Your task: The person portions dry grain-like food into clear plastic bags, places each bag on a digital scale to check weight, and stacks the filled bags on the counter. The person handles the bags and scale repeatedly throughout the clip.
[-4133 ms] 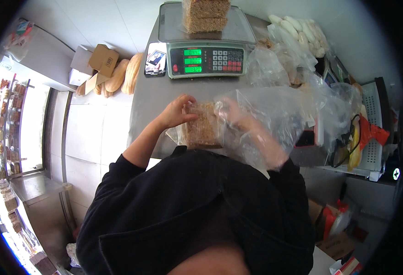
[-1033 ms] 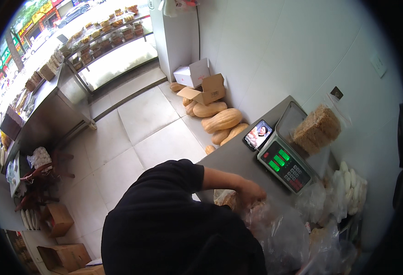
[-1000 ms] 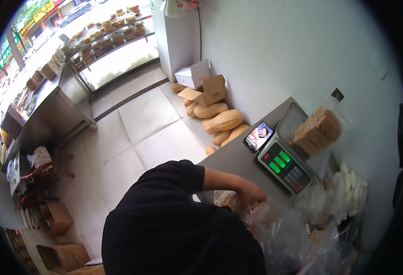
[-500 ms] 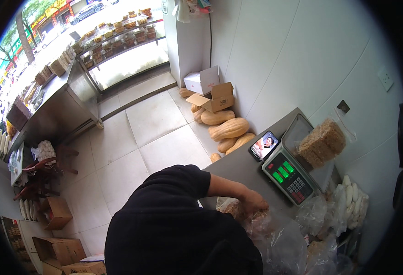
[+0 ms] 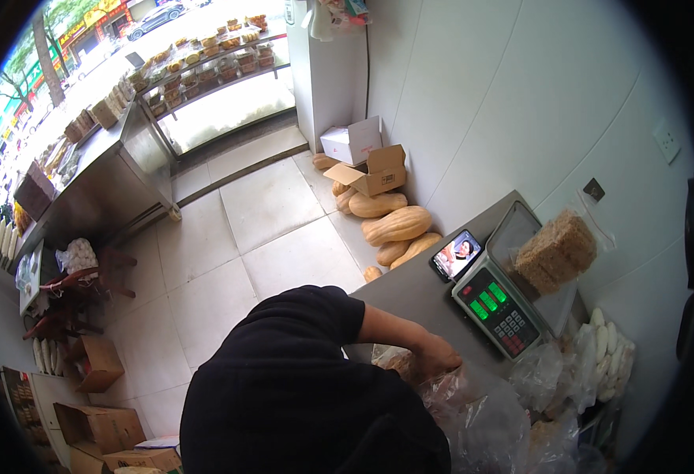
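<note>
My left arm in a black short sleeve crosses the lower middle and bends over the grey table. My left hand (image 5: pixel 440 357) is closed at the mouth of a clear plastic bag (image 5: pixel 446 391), its fingers curled down and its fingertips lost among the folds. Brownish contents show through the plastic beside the wrist. My right hand is not in view; black cloth fills the lower edge. Past my left hand stands a digital scale (image 5: pixel 495 304) with green lit digits. On its pan rests a bagged block of light brown, crumbly-looking food (image 5: pixel 556 251).
A phone (image 5: pixel 456 254) leans by the scale. Clear bags (image 5: pixel 538 371) and bagged white, long pieces (image 5: pixel 611 355) crowd the table's right side. Tan gourds (image 5: pixel 397 225) and an opened carton (image 5: pixel 380 170) lie along the wall. Steel counter (image 5: pixel 130 158) at far left.
My left hand has sunk a little lower into the bag, and its fingers are more covered. Plastic near it has shifted. The whole view has moved slightly.
</note>
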The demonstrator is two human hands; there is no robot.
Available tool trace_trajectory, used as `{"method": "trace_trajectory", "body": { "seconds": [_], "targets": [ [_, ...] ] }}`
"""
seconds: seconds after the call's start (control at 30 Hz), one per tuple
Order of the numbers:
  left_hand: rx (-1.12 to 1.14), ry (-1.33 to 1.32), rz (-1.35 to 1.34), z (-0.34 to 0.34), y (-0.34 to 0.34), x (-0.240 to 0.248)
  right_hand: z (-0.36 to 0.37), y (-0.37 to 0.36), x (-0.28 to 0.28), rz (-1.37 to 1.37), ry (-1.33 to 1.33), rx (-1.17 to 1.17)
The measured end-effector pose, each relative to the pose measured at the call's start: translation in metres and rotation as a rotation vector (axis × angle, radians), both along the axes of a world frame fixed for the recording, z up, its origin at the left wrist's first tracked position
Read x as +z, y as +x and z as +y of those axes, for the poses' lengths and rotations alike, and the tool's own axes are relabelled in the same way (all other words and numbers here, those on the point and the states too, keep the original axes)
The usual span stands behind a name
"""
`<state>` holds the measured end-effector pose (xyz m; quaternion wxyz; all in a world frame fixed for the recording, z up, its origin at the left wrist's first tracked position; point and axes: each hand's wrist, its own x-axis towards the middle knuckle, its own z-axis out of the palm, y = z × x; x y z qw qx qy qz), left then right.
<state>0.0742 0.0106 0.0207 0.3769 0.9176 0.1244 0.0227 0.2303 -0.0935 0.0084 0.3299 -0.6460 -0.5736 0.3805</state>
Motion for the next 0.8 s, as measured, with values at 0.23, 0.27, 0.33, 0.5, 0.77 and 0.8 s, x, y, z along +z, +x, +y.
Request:
{"method": "trace_trajectory", "body": {
  "seconds": [0.23,0.27,0.33,0.5,0.77,0.8],
  "targets": [
    [0.004,-0.02,-0.017,-0.001,0.004,-0.009,0.0,-0.001,-0.001,-0.009,-0.001,0.006],
    [0.0,-0.016,-0.033,-0.001,0.003,-0.01,0.0,-0.001,-0.001,-0.012,0.0,0.006],
    [-0.002,-0.019,-0.057,0.0,0.002,-0.012,-0.001,-0.001,-0.002,-0.02,0.001,0.002],
    [-0.018,-0.16,0.081,0.005,-0.001,-0.007,-0.01,0.0,-0.002,-0.04,0.015,-0.003],
    [0.002,-0.081,0.106,0.01,-0.012,0.003,-0.036,-0.015,0.012,-0.129,-0.006,-0.06],
    [0.006,-0.076,0.088,0.009,-0.011,0.005,-0.036,-0.018,0.015,-0.153,-0.009,-0.055]
  ]
}}
